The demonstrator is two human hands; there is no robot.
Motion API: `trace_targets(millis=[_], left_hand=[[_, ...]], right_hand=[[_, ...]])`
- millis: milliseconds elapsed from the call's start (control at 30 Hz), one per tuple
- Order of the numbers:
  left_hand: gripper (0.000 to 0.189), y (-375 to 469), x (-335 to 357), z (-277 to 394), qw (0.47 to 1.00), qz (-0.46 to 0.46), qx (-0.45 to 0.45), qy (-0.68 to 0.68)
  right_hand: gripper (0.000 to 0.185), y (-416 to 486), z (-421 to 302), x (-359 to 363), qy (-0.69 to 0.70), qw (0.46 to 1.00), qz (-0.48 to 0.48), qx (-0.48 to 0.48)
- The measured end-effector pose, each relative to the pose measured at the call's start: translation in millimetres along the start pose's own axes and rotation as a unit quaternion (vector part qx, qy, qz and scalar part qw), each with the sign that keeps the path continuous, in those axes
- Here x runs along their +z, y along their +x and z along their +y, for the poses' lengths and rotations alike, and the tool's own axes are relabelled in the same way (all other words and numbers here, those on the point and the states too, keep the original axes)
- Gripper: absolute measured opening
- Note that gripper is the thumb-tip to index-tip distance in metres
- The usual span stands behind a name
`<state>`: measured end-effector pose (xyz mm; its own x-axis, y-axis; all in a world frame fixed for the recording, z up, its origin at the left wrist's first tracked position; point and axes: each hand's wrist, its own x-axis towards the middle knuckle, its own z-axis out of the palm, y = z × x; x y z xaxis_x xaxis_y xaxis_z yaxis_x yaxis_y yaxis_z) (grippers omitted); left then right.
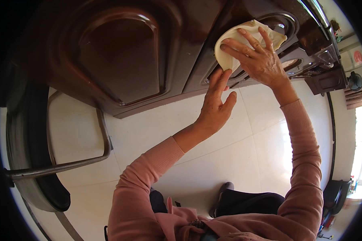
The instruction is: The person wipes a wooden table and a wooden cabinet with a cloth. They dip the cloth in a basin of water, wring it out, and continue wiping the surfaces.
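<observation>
A cream-coloured cloth, looking like chamois, lies against a dark brown, glossy panelled wooden cabinet door. My right hand is spread over the cloth, holding it flat on the door with the fingers apart. At the cloth's lower corner, the fingertips of my left hand touch its edge. The left thumb stands away from the fingers, and I see nothing gripped between them. Most of the raised door panel behind the cloth is hidden.
Another panelled door adjoins on the left. A chair with a bent metal frame stands at the left, on pale floor tiles. More dark furniture and a bright window are at the right. My shoe shows below.
</observation>
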<state>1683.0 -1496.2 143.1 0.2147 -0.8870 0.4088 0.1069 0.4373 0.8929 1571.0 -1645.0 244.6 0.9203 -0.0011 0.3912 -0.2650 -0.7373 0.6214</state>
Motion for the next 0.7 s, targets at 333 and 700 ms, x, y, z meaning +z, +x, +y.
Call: trace_targets(millis=[333, 700], left_hand=[[0.055, 0, 0, -2, 1.0, 0.014, 0.009, 0.008], [0.048, -14, -38, 5, 0.998, 0.026, 0.009, 0.055]], right_hand=[[0.056, 11, -1, -12, -0.025, 1.0, -0.008, -0.013], [0.062, 20, -12, -8, 0.001, 1.0, -0.006, -0.019]])
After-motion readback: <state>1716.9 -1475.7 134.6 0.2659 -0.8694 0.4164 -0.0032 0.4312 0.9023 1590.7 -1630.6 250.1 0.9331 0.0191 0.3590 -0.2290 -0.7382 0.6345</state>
